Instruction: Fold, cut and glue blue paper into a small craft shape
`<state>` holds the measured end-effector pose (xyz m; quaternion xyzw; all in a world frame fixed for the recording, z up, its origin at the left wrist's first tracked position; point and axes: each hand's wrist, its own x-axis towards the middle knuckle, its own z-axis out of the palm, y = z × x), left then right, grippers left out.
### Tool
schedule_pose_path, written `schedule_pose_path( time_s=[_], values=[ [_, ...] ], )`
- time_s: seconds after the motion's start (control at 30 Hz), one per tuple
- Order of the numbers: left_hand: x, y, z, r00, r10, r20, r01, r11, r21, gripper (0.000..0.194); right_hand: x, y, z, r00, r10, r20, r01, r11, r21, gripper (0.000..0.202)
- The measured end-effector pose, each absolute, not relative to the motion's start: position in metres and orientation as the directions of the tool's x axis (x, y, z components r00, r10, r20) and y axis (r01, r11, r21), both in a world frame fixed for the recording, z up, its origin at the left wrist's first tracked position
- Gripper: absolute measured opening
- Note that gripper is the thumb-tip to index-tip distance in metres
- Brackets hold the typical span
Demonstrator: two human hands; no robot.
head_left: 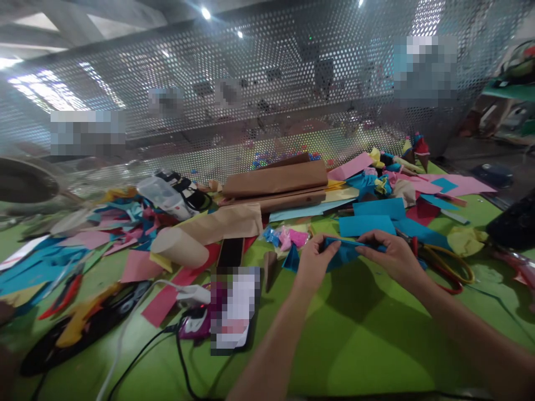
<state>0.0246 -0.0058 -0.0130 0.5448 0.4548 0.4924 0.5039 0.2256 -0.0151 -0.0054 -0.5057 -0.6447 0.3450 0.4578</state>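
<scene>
Blue paper, folded into a narrow piece, hangs between two bare hands above the green table, right of the table's middle. The left hand pinches its left part between thumb and fingers, and the right hand pinches its right end the same way, so both sets of fingers are closed on the paper. Red and yellow loops, perhaps scissor handles, lie just beside the right hand.

Near the left hand are a small brown paper cone and a clear packet of pink and blue pieces. Beyond the hands, flat blue sheets overlap, with crumpled yellow paper to their right. Large brown paper lies rolled or folded across the back, in front of a perforated metal screen.

To the left, a pale cylinder lies on its side by a tan strip and a dark, flat rectangular object. Nearer the person are a pixelated, phone-like object, a purple and white power strip with cables, and a yellow tool on a black tray. Coloured scraps heap around a clear plastic container.
</scene>
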Motion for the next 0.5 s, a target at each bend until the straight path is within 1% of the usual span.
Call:
schedule_pose_path(
  time_s=[0.07,0.2,0.27,0.37,0.5],
  values=[
    [0.023,-0.005,-0.013,0.093,0.993,0.071,0.022,-0.073,0.997,0.019,0.226,-0.015,-0.005,-0.048,0.969,0.242,0.344,0.244,-0.907,0.035],
    [0.019,-0.004,-0.010,0.186,0.979,0.089,0.074,-0.104,0.992,0.020,0.227,-0.016,-0.004,-0.051,0.969,0.242,0.311,0.245,-0.918,0.036],
    [0.018,-0.003,-0.009,0.210,0.974,0.082,0.066,-0.098,0.993,0.021,0.227,-0.017,-0.001,-0.052,0.974,0.221,0.245,0.227,-0.943,0.038],
    [0.017,-0.002,-0.010,0.204,0.978,0.033,0.025,-0.038,0.999,0.023,0.229,-0.018,0.006,-0.051,0.988,0.147,0.094,0.151,-0.984,0.042],
    [0.017,-0.001,-0.009,0.213,0.976,-0.042,-0.090,0.062,0.994,0.031,0.230,-0.017,0.011,-0.079,0.997,0.025,-0.013,0.024,-1.000,0.040]
  ],
)
